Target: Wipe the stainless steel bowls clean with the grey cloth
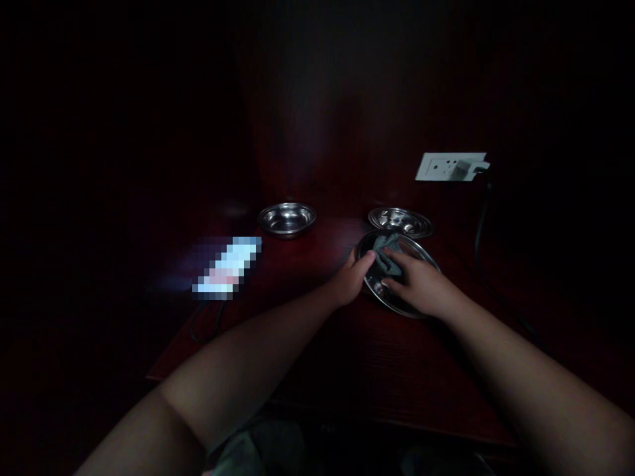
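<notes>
A round shiny metal bowl (391, 301) is tilted toward me above the right part of the table. My left hand (350, 277) grips its left rim, thumb over the edge and the other fingers hidden behind. Inside the bowl, my right hand (417, 281) presses a crumpled grey-green cloth (387, 256) against the metal, its fingers closed on the cloth. Just behind stands another metal bowl (401, 221), partly covered by the tilted one. Farther left sits a third metal bowl (288, 219), upright on the table.
A glowing, pixelated phone-like screen (228, 268) is at the left, with a thin cable (193, 324) below it. A white wall socket (449, 166) with a plugged-in adapter is at the back right; its dark cord (479, 238) hangs down. The dark red table (317, 357) has its front edge near me.
</notes>
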Available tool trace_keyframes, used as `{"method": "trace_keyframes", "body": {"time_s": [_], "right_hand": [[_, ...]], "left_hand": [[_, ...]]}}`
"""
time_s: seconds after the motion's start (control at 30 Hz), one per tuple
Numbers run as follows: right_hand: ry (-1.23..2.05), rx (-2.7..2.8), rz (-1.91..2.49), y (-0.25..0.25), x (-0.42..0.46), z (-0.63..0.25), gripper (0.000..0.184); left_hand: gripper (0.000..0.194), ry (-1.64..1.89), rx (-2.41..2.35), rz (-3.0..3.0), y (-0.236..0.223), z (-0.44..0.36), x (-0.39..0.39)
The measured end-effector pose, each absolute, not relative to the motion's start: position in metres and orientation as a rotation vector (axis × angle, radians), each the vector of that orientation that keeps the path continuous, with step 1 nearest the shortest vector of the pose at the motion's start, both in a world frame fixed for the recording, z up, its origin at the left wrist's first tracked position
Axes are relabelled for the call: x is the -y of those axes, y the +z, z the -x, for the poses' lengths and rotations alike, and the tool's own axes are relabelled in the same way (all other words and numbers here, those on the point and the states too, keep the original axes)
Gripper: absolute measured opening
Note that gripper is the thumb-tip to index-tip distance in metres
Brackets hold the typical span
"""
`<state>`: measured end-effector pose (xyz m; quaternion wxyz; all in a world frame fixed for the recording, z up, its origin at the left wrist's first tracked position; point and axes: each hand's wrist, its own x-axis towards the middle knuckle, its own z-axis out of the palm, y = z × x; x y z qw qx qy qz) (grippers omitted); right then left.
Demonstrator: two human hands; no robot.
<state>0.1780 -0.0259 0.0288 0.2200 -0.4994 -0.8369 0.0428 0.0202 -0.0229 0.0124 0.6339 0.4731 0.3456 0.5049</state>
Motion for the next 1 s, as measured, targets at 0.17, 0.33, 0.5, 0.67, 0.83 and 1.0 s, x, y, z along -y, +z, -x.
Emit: {"method": "trace_keyframes", "body": {"time_s": [0.17,0.33,0.5,0.67,0.83,1.0], "right_hand": [[0.134,2.325,1.356,0.0287,0.0254,-0.1783,0.060],[0.171,2.334,1.340,0.0281,0.0243,-0.1797,0.062],[0.175,2.341,1.290,0.0275,0.0238,-0.1807,0.061],[0.168,2.362,1.225,0.0267,0.0223,-0.1812,0.057],[0.194,2.399,1.120,0.0284,0.0232,-0.1809,0.055],[0.240,2.429,1.016,0.0311,0.0242,-0.1802,0.056]], "left_hand": [[0.045,1.154,-0.804,-1.064,0.0128,-0.0205,0.0236],[0.046,1.165,-0.794,-1.047,0.0139,-0.0211,0.0247],[0.045,1.170,-0.790,-1.062,0.0114,-0.0225,0.0216],[0.044,1.169,-0.798,-1.069,0.0118,-0.0225,0.0216],[0.045,1.179,-0.784,-1.107,0.0100,-0.0216,0.0212],[0.043,1.222,-0.740,-1.135,0.0053,-0.0226,0.0177]]}}
